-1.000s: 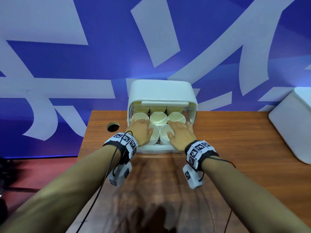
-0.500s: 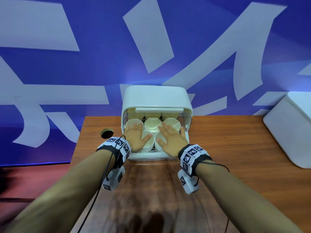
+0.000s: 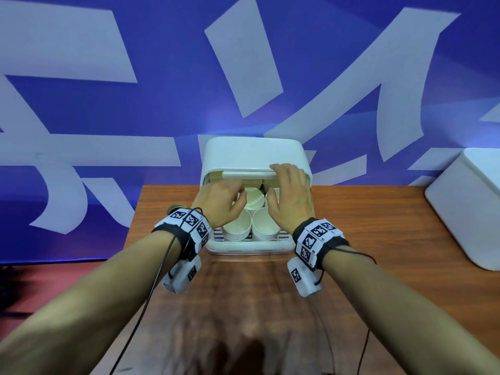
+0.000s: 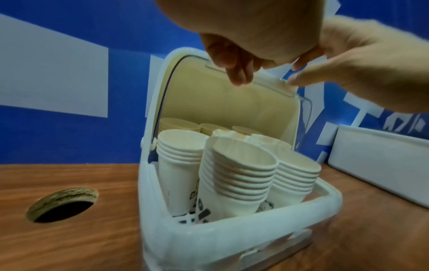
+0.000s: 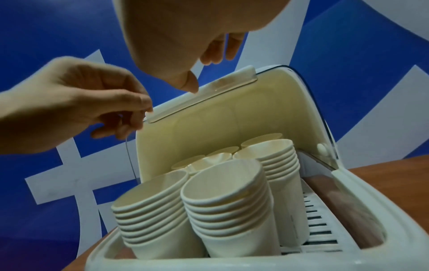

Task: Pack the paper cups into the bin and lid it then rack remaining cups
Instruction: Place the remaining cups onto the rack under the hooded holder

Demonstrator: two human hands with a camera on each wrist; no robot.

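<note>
A white bin (image 3: 251, 249) stands at the table's far edge, its roll-back lid (image 3: 254, 150) open. Several stacks of paper cups (image 3: 238, 226) fill it upright. Both hands are raised over the cups to the lid's handle bar (image 3: 243, 174). My left hand (image 3: 220, 205) curls its fingertips at the bar's left end (image 5: 150, 117). My right hand (image 3: 289, 196) lays its fingers over the right end, and its thumb (image 5: 189, 84) touches the bar's front edge. The left wrist view shows the cup stacks (image 4: 239, 170) below both hands.
A second white bin (image 3: 465, 207) sits at the table's right edge. A round cable hole (image 3: 176, 207) lies left of the bin. The blue and white wall stands right behind. Bare wooden table (image 3: 365, 239) stretches in front and to the right.
Both hands have lifted off the tops of the front cup stacks and moved up and back to the lid's handle. The lid itself has not moved.
</note>
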